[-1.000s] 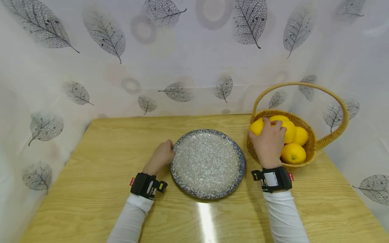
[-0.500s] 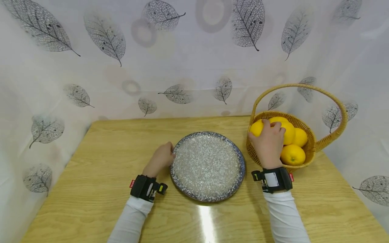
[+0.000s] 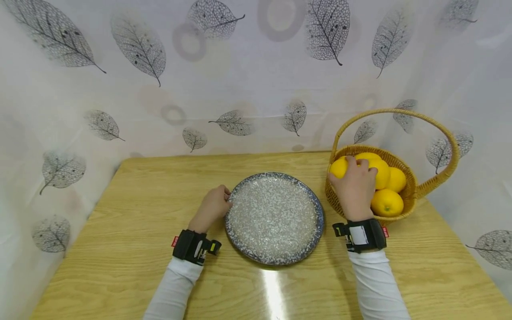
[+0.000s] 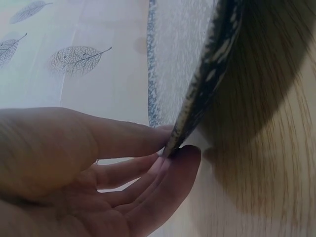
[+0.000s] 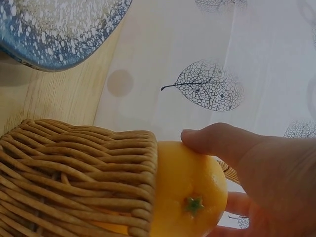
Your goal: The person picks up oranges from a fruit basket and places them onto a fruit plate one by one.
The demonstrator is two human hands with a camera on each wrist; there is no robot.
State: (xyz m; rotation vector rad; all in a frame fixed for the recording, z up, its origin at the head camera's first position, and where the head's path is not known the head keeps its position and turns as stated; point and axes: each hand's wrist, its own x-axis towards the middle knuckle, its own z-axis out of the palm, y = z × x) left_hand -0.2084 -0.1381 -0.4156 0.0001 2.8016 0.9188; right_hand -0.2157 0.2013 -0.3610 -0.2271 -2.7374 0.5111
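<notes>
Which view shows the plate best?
The head view: almost the whole plate shows. The left wrist view gives only part, its rim pinched by the left hand; the right wrist view, just an edge portion.

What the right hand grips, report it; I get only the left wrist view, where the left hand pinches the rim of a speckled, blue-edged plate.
Observer: The right hand grips a round yellow fruit.
Operator: Say where that fruit sits.
Observer: In a tan, woven wicker basket, part of the fruit showing above the rim.
Operator: List what else the basket holds.
Observer: At least four other yellow fruits.
</notes>
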